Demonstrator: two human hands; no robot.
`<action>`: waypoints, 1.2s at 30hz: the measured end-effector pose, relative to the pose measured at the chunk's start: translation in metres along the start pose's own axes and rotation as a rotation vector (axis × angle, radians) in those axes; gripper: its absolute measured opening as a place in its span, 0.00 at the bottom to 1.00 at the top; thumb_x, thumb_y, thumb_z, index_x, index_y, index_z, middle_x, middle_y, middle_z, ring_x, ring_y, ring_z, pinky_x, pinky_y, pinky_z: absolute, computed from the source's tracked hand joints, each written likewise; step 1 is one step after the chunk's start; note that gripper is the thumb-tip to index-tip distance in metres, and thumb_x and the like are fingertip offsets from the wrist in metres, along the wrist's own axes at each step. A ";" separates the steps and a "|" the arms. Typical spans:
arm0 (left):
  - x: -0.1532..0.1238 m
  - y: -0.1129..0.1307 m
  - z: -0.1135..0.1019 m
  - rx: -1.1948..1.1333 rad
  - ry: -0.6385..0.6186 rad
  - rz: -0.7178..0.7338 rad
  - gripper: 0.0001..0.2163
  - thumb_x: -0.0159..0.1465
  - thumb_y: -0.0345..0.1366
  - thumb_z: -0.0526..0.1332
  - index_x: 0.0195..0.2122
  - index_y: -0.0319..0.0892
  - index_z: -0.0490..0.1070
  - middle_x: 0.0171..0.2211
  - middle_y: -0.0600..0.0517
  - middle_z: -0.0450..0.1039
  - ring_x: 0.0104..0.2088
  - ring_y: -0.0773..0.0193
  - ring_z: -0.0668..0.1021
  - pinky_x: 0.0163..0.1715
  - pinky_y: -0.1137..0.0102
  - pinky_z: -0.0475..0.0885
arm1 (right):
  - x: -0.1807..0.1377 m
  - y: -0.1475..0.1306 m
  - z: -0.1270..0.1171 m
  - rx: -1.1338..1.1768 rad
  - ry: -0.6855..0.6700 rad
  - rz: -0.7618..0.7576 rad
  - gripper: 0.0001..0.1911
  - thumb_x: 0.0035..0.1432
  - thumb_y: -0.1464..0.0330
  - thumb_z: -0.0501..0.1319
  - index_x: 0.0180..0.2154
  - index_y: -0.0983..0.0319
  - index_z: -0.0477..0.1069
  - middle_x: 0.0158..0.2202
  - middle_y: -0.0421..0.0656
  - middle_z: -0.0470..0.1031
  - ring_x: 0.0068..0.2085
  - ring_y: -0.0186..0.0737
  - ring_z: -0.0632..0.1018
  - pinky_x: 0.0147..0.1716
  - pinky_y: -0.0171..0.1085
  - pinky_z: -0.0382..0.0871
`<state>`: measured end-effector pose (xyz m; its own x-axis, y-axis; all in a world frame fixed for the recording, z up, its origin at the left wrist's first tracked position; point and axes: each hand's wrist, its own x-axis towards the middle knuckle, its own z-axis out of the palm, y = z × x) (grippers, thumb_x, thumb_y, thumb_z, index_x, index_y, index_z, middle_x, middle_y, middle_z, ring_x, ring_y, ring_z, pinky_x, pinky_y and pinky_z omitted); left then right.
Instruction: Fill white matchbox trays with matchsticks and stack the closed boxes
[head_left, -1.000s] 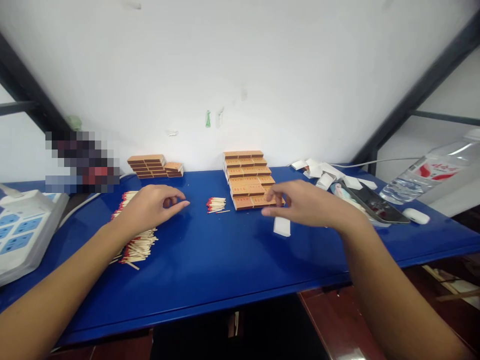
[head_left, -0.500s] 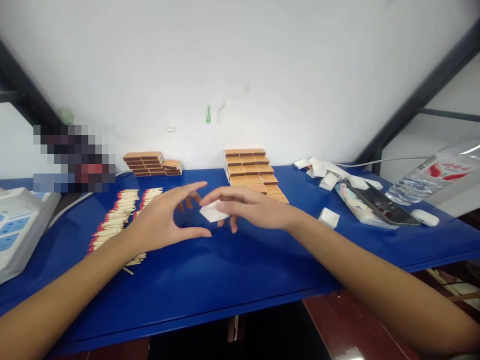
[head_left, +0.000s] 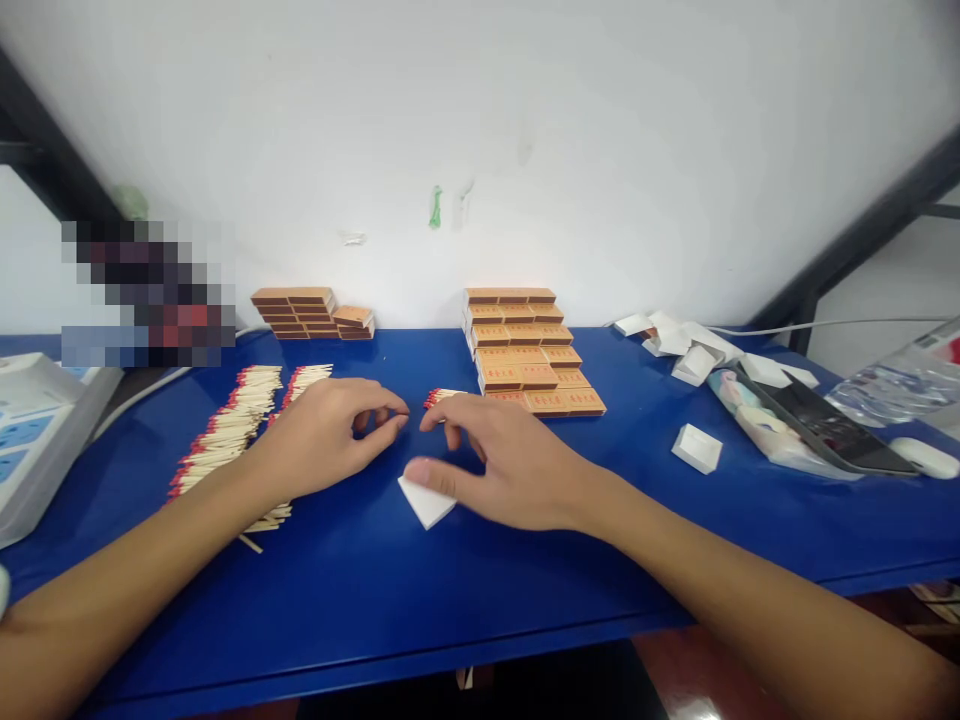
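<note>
My left hand [head_left: 341,435] is closed above the blue table, fingertips drawn in to the thumb, with nothing visible between them. A white matchbox tray [head_left: 429,505] lies on the table under the thumb of my right hand [head_left: 506,455]. The other fingers of that hand are bent and apart from the thumb. Just beyond them is a small bunch of red-tipped matches [head_left: 444,395], partly hidden by the hand. Long rows of loose matches [head_left: 229,425] lie to the left, partly covered by my left hand and forearm.
Orange matchboxes [head_left: 525,355] stand in a stepped stack by the wall, with a smaller stack [head_left: 296,315] farther left. To the right are a single white tray [head_left: 697,447], several piled trays [head_left: 671,335], a phone [head_left: 832,420] and a plastic bottle [head_left: 892,375]. A white power strip [head_left: 26,440] sits at far left.
The white tray, earlier held up in my right hand, now lies on the table. My left hand has closed from a wide spread. The small match bunch has come into sight.
</note>
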<state>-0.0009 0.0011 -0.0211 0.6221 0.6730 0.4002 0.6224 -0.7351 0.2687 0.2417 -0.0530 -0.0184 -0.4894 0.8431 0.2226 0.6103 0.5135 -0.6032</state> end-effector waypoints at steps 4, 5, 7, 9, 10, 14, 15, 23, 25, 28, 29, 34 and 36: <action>0.000 0.001 -0.004 0.024 0.027 -0.014 0.12 0.69 0.42 0.63 0.44 0.45 0.84 0.30 0.54 0.81 0.27 0.65 0.76 0.31 0.68 0.70 | -0.008 -0.005 0.005 -0.140 -0.142 -0.051 0.27 0.57 0.48 0.72 0.49 0.59 0.74 0.43 0.45 0.78 0.39 0.45 0.77 0.38 0.43 0.68; 0.000 0.002 -0.005 0.014 0.023 -0.016 0.11 0.69 0.42 0.63 0.44 0.45 0.84 0.30 0.54 0.81 0.27 0.65 0.76 0.31 0.69 0.70 | -0.008 -0.005 0.006 -0.132 -0.140 -0.064 0.21 0.58 0.53 0.72 0.46 0.59 0.74 0.41 0.43 0.78 0.39 0.44 0.77 0.38 0.43 0.68; 0.001 0.004 -0.006 -0.029 0.007 -0.036 0.11 0.69 0.43 0.64 0.43 0.46 0.85 0.29 0.55 0.81 0.26 0.66 0.76 0.30 0.69 0.69 | -0.007 -0.003 0.007 -0.010 -0.102 -0.062 0.15 0.59 0.63 0.70 0.46 0.57 0.72 0.39 0.40 0.77 0.37 0.41 0.77 0.36 0.41 0.68; 0.002 0.007 -0.008 -0.110 -0.005 -0.088 0.12 0.70 0.46 0.63 0.42 0.47 0.85 0.28 0.56 0.81 0.25 0.66 0.76 0.28 0.70 0.69 | -0.003 0.001 0.005 0.202 -0.020 -0.036 0.17 0.59 0.64 0.70 0.48 0.56 0.69 0.38 0.38 0.77 0.37 0.39 0.77 0.34 0.39 0.70; 0.003 0.008 -0.009 -0.165 -0.013 -0.118 0.14 0.71 0.48 0.62 0.42 0.47 0.85 0.29 0.55 0.82 0.26 0.66 0.77 0.28 0.71 0.70 | -0.001 0.004 0.004 0.304 0.034 -0.019 0.17 0.60 0.64 0.69 0.49 0.55 0.68 0.40 0.39 0.78 0.38 0.39 0.78 0.34 0.39 0.71; 0.002 0.013 -0.011 -0.384 -0.074 -0.161 0.19 0.68 0.53 0.65 0.50 0.46 0.83 0.37 0.52 0.85 0.33 0.62 0.82 0.31 0.70 0.75 | 0.008 0.014 -0.002 0.544 0.216 0.011 0.21 0.61 0.61 0.71 0.51 0.55 0.66 0.46 0.43 0.78 0.42 0.40 0.79 0.36 0.39 0.74; 0.001 0.014 -0.011 -0.397 -0.078 -0.156 0.20 0.65 0.53 0.67 0.52 0.46 0.82 0.38 0.52 0.84 0.33 0.61 0.82 0.32 0.70 0.76 | 0.010 0.016 -0.003 0.573 0.213 0.012 0.21 0.62 0.60 0.71 0.52 0.55 0.67 0.46 0.43 0.79 0.43 0.40 0.80 0.38 0.40 0.75; 0.002 0.011 -0.008 -0.264 -0.077 -0.135 0.16 0.61 0.50 0.72 0.45 0.48 0.85 0.29 0.55 0.81 0.27 0.65 0.77 0.27 0.72 0.71 | 0.009 0.024 0.003 0.297 0.138 -0.039 0.11 0.63 0.61 0.71 0.43 0.57 0.74 0.47 0.41 0.81 0.41 0.38 0.78 0.40 0.39 0.71; 0.002 0.009 -0.009 -0.265 -0.116 -0.115 0.14 0.60 0.48 0.72 0.43 0.48 0.85 0.30 0.54 0.81 0.28 0.65 0.77 0.28 0.71 0.72 | 0.010 0.028 0.000 0.177 0.164 -0.089 0.10 0.66 0.61 0.69 0.44 0.57 0.74 0.45 0.41 0.80 0.43 0.40 0.77 0.41 0.39 0.69; 0.000 0.008 -0.010 -0.263 -0.202 -0.068 0.11 0.59 0.45 0.73 0.41 0.47 0.85 0.31 0.53 0.80 0.30 0.64 0.78 0.30 0.70 0.73 | 0.012 0.037 -0.006 -0.058 0.228 -0.146 0.06 0.68 0.63 0.67 0.42 0.58 0.74 0.41 0.43 0.79 0.44 0.43 0.75 0.44 0.42 0.67; 0.000 0.008 -0.010 -0.256 -0.224 -0.055 0.11 0.59 0.45 0.73 0.40 0.47 0.85 0.31 0.53 0.79 0.30 0.64 0.77 0.30 0.70 0.73 | 0.013 0.039 -0.007 -0.143 0.238 -0.158 0.04 0.68 0.65 0.67 0.41 0.58 0.74 0.40 0.44 0.78 0.44 0.45 0.74 0.45 0.44 0.66; -0.001 0.007 -0.009 -0.223 -0.268 -0.039 0.14 0.57 0.49 0.74 0.39 0.47 0.85 0.31 0.53 0.78 0.30 0.64 0.77 0.28 0.69 0.71 | 0.014 0.049 -0.010 -0.374 0.178 -0.143 0.02 0.66 0.70 0.67 0.39 0.59 0.75 0.39 0.46 0.75 0.44 0.48 0.71 0.45 0.45 0.63; -0.001 0.007 -0.008 -0.217 -0.274 -0.036 0.15 0.56 0.50 0.74 0.39 0.48 0.84 0.31 0.53 0.78 0.30 0.65 0.77 0.28 0.70 0.71 | 0.014 0.050 -0.011 -0.394 0.151 -0.125 0.03 0.65 0.69 0.68 0.38 0.59 0.75 0.40 0.46 0.74 0.45 0.49 0.70 0.46 0.45 0.63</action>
<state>-0.0011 -0.0052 -0.0124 0.7240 0.6744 0.1449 0.5493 -0.6907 0.4702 0.2723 -0.0141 -0.0376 -0.4959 0.7692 0.4029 0.7572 0.6102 -0.2330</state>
